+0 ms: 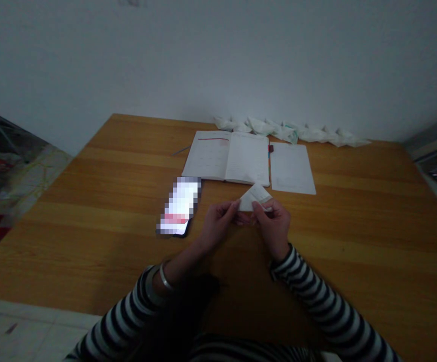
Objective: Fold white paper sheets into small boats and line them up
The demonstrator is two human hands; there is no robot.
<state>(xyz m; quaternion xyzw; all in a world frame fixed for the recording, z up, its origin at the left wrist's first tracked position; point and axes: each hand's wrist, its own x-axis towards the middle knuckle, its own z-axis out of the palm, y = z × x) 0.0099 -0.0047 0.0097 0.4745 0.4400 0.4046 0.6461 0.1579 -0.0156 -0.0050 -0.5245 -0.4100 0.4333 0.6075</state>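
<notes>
A small piece of white folded paper (255,197), with a pointed top, is held up between my two hands above the wooden table. My left hand (221,219) pinches its left corner between thumb and fingers. On the other side, my right hand (273,219) grips the lower right part, its thumb lying on the front face. The fingers behind the paper are partly hidden. Just beyond the paper lies an open notebook (246,158). To the left of my left hand rests a phone (180,206) with a lit, pixelated screen.
A white sheet (293,168) lies right of the notebook. Several crumpled white-and-green folded pieces (274,128) line the table's back edge by the wall. A thin pen-like stick (181,150) sits left of the notebook. The wooden table (354,226) reaches to both sides.
</notes>
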